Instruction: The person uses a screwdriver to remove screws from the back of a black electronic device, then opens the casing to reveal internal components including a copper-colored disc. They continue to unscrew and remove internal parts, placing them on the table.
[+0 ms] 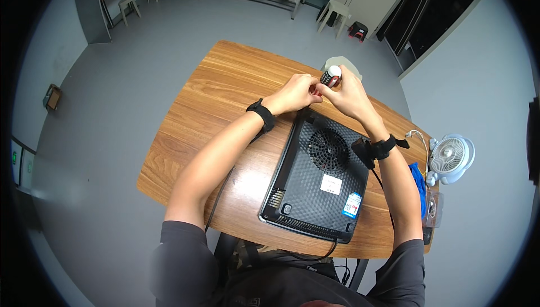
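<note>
The right hand (349,96) holds a container (331,76) (white-topped).

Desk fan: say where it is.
In the head view, the desk fan is on the right, by the right edge of the wooden table, next to the blue cloth.

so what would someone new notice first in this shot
Probably the black device with a round fan grille, aslant on the wooden table. Then the small white-topped item in the right hand, the left hand close by, near the device's far end. Last, the pale fan by the table's right edge.
</note>
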Motion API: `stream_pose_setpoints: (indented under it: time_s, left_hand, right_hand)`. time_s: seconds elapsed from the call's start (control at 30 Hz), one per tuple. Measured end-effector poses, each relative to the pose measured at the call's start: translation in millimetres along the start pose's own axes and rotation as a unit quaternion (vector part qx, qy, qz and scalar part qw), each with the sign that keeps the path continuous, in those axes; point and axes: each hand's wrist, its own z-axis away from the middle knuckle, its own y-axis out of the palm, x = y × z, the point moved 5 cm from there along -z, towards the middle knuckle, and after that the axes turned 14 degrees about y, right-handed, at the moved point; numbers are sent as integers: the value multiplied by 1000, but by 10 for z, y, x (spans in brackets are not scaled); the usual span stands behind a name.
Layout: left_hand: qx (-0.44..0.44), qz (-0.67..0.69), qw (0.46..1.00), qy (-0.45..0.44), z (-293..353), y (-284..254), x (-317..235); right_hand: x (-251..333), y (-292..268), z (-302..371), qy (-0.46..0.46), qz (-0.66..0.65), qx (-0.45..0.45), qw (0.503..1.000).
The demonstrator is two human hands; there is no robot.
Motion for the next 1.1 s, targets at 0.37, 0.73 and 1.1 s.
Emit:
stream_pose_setpoints:
  time_s: [0.37,0.73,1.1]
  left_hand:
    - [-29,-27,999,-12,-25,-15,-63]
    - [-54,-39,998,21,-16,-8,-77]
    - [-53,-26,998,25,5,-43,-29]
  right_hand:
    - [-63,65,-33,36,-33,8,999]
    - [-29,54,-7,19,-44,3,999]
    - [-45,91,-37,-5,-61,5,998]
